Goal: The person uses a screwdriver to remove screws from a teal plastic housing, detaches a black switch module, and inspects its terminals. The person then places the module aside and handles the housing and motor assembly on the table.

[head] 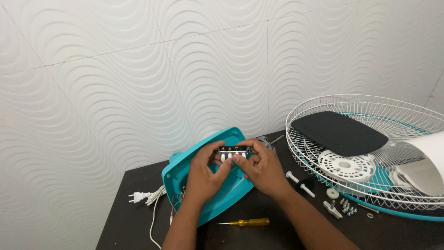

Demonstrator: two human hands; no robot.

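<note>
Switch block (233, 151) | pinched between both hands: left hand (204, 178), right hand (263, 167) | over teal base (185, 169)

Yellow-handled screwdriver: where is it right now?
In the head view, the yellow-handled screwdriver lies flat on the dark table near its front edge, just below the teal plastic fan base and between the person's two forearms.

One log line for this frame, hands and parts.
left hand: holds switch block | right hand: holds same block | under: teal fan base | near: yellow screwdriver
</note>
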